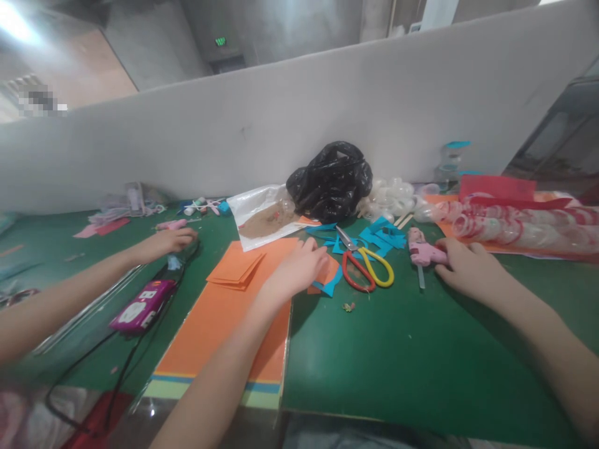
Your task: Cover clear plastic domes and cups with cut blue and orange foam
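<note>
We see a pink hot glue gun point(427, 254) on the green desk point(412, 362), right of its middle and closer to the far edge than the near one, its clear glue stick point(421, 278) pointing to the near edge. Our right grip point(470, 267) meets the gun's right end, fingers bent; we cannot tell whether it is closed on it. Our left grip point(297, 269), fingers loosely curled, is over the orange sheets point(224, 324), beside an orange scrap point(333, 274); we cannot tell whether it holds anything. Between our hands lie scissors point(358, 280) with a red and a yellow handle, near blue paper scraps point(384, 237). Toward the far edge sits a black plastic bag point(332, 181). Farther left, a co-worker's hand point(173, 243) is near a purple box point(145, 305).
</note>
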A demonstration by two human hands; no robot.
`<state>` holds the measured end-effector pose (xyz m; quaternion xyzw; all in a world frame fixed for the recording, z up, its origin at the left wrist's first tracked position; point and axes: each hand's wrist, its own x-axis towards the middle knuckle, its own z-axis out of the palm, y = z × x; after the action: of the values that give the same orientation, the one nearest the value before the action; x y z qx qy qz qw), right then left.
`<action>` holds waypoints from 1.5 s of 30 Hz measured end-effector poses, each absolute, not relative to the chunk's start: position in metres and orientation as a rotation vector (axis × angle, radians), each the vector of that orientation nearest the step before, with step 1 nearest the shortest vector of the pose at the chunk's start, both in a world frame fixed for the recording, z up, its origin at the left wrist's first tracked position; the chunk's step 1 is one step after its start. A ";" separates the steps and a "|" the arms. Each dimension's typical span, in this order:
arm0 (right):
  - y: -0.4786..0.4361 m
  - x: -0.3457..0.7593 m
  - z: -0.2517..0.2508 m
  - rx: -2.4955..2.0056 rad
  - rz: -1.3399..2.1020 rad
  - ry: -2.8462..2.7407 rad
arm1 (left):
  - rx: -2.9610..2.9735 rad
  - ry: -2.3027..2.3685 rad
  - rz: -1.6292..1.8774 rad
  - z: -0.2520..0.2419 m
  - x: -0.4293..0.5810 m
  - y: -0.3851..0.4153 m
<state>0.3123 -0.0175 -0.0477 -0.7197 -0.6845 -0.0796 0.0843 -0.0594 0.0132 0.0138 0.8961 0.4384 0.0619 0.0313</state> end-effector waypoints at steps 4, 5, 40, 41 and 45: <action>-0.016 0.314 -0.049 -2.175 -0.192 -2.016 | 2.742 1.376 0.186 0.014 -0.059 0.012; -0.016 0.314 -0.049 -2.185 -0.181 -2.005 | 2.744 1.375 0.189 0.014 -0.059 0.012; -0.035 0.243 -0.033 -1.422 -0.245 -1.966 | 2.511 1.395 0.453 0.032 -0.065 0.012; -0.036 0.241 -0.032 -1.411 -0.195 -1.942 | 2.517 1.404 0.520 0.034 -0.064 0.012; -0.037 0.228 -0.028 -1.395 0.223 -1.722 | 2.592 1.348 0.759 0.035 -0.056 0.011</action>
<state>0.2283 -0.0372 -0.0276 -0.5619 -0.6937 0.0899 0.4416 -0.0561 0.0114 0.0353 0.8570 0.4458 0.2511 0.0615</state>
